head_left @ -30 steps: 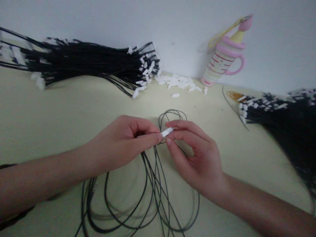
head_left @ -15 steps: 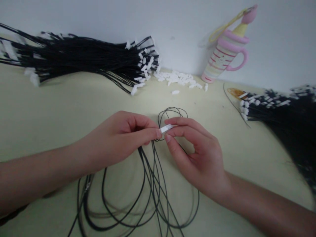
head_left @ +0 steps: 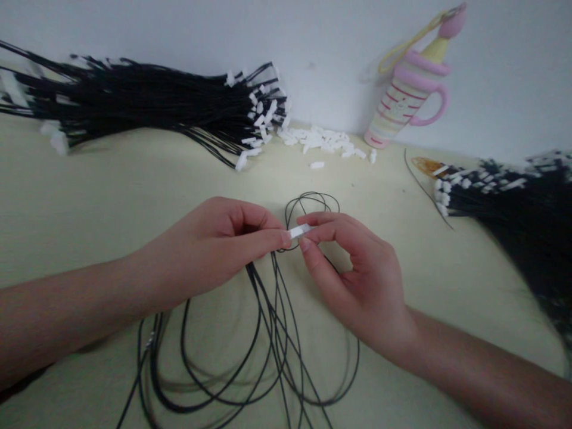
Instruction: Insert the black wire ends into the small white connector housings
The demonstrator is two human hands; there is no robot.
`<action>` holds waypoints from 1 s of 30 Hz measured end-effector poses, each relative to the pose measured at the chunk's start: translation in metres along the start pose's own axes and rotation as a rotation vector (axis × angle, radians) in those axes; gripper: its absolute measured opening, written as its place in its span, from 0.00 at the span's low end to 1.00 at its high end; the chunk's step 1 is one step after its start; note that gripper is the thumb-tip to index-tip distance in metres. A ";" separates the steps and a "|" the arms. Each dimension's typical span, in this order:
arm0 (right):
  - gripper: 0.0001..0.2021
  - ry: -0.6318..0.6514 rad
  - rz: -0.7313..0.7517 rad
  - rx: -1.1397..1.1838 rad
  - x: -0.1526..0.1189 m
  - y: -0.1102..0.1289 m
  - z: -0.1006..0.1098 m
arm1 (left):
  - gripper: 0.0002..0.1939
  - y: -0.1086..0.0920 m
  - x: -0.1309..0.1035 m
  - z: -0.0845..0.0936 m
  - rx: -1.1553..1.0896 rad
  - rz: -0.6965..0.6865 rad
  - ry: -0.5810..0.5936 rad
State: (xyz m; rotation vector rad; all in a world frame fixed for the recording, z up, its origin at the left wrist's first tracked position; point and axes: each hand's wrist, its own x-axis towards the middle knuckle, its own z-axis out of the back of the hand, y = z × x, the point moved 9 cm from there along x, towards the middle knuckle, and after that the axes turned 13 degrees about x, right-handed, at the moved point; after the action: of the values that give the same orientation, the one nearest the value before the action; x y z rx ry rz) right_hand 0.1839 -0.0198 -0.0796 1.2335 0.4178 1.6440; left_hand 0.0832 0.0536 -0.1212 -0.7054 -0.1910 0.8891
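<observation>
Between my two hands is a small white plastic connector [head_left: 298, 231], tilted slightly up to the right. My left hand [head_left: 227, 238] pinches its left end between thumb and forefinger. From under that hand, thin black wires [head_left: 277, 316] hang down and spread in wide loops over the table. My right hand [head_left: 353, 262] has thumb and fingertips closed around the connector's right end; what else those fingertips may hold is too small to make out. Behind the connector lies a small loop of thin black wire [head_left: 313, 193].
At the back left lies a thick bundle of black wires [head_left: 147, 98] with white ends. Loose white connectors [head_left: 328, 140] are heaped near the wall, beside a pink striped cup-shaped object [head_left: 400, 104]. Another black bundle [head_left: 504, 208] with white ends fills the right side.
Both hands keep their pinch on the white connector. The left hand and the hanging wires have shifted very slightly left and up in view; otherwise little differs.
</observation>
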 end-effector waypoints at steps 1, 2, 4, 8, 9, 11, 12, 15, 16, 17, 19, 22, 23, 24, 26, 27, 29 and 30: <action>0.04 0.003 0.000 -0.003 0.000 0.000 0.000 | 0.16 0.001 0.000 -0.001 -0.004 0.004 0.015; 0.03 0.004 0.002 -0.007 0.000 0.000 0.000 | 0.16 0.001 0.000 -0.004 -0.008 0.007 0.040; 0.03 0.003 0.001 -0.018 -0.001 0.001 0.000 | 0.17 0.003 0.000 -0.006 -0.001 0.009 0.062; 0.03 0.013 0.001 -0.030 -0.001 0.001 -0.001 | 0.16 0.004 0.001 -0.007 0.045 -0.009 0.036; 0.03 0.018 0.000 -0.031 -0.002 0.000 -0.001 | 0.16 0.004 0.001 -0.007 0.050 -0.011 0.031; 0.03 0.027 0.000 -0.035 -0.002 0.000 -0.002 | 0.15 0.004 0.002 -0.008 0.052 -0.014 0.038; 0.03 0.031 -0.001 -0.037 -0.002 0.000 -0.002 | 0.15 0.004 0.001 -0.008 0.051 -0.015 0.047; 0.03 0.044 -0.004 -0.043 -0.001 -0.001 -0.004 | 0.15 0.003 0.001 -0.008 0.043 -0.005 0.061; 0.03 0.048 -0.006 -0.044 -0.001 -0.001 -0.004 | 0.15 0.003 0.001 -0.008 0.041 0.001 0.063; 0.04 0.049 -0.007 -0.045 -0.001 -0.001 -0.004 | 0.14 0.003 0.001 -0.008 0.038 0.008 0.065; 0.03 0.047 -0.004 -0.047 -0.001 -0.001 -0.004 | 0.14 0.003 0.001 -0.008 0.039 0.015 0.067; 0.03 0.049 -0.004 -0.055 -0.002 0.000 -0.004 | 0.14 0.003 0.002 -0.009 0.046 0.009 0.058; 0.03 0.050 -0.005 -0.057 -0.002 0.000 -0.004 | 0.14 0.003 0.002 -0.009 0.048 0.004 0.050; 0.04 0.051 -0.006 -0.060 -0.002 0.000 -0.004 | 0.14 0.003 0.001 -0.009 0.052 0.001 0.043; 0.04 0.053 -0.006 -0.063 -0.002 0.000 -0.005 | 0.13 0.003 0.000 -0.008 0.066 0.006 0.033; 0.04 0.053 -0.005 -0.065 -0.002 0.000 -0.005 | 0.12 0.002 0.000 -0.008 0.073 0.010 0.029; 0.04 0.051 -0.006 -0.068 -0.001 0.000 -0.006 | 0.12 0.000 -0.002 -0.006 0.080 0.014 0.021; 0.03 0.050 -0.006 -0.072 -0.001 0.000 -0.006 | 0.12 -0.002 -0.003 -0.006 0.083 0.015 0.019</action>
State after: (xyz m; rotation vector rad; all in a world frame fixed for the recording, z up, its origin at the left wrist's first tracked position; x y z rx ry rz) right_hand 0.1787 -0.0189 -0.0820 1.1388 0.3887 1.6735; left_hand 0.0854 0.0481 -0.1238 -0.6389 -0.1314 0.8998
